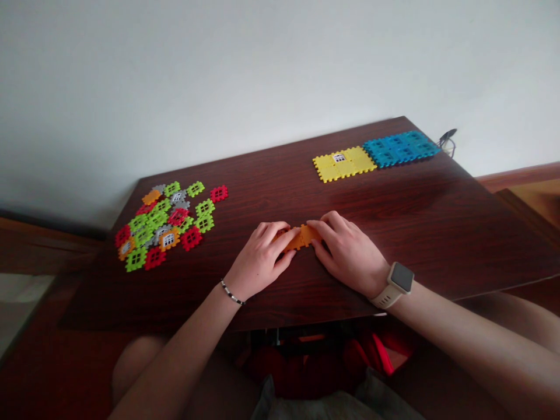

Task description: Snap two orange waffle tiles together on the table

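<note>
Both my hands meet at the middle of the dark wooden table (394, 210), pinching orange interlocking plastic tiles (301, 236) that lie on the tabletop. My left hand (261, 256), with a bead bracelet at the wrist, grips the left end of the orange tiles. My right hand (347, 251), with a smartwatch on the wrist, grips their right end. Most of the orange tiles are hidden under my fingers.
A loose pile of green, red, grey and orange tiles (164, 224) lies at the table's left. A joined yellow panel (345, 163) and a joined blue panel (400, 147) lie at the far right by the wall. A cable (448, 140) sits at the far right corner.
</note>
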Available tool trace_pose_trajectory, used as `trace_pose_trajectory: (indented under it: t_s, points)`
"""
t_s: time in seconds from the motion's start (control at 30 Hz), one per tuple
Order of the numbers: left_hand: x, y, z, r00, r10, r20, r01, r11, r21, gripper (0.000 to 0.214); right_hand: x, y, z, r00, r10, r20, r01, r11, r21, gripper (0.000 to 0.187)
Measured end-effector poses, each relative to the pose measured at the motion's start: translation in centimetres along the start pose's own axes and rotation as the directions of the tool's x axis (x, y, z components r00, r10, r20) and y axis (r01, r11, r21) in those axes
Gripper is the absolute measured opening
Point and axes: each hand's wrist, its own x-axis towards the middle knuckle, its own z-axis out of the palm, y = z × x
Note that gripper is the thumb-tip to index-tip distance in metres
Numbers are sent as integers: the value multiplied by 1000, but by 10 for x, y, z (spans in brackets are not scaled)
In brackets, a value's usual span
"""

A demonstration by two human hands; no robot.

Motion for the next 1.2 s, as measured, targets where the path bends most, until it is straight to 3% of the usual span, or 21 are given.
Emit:
trace_pose_trajectory:
  t_s: [1.2]
  points:
    - [-1, -1, 0, 1000, 4, 2, -4, 1000, 7, 43, -1, 1, 2, 1000, -16, -23, 15, 1000, -15, 33]
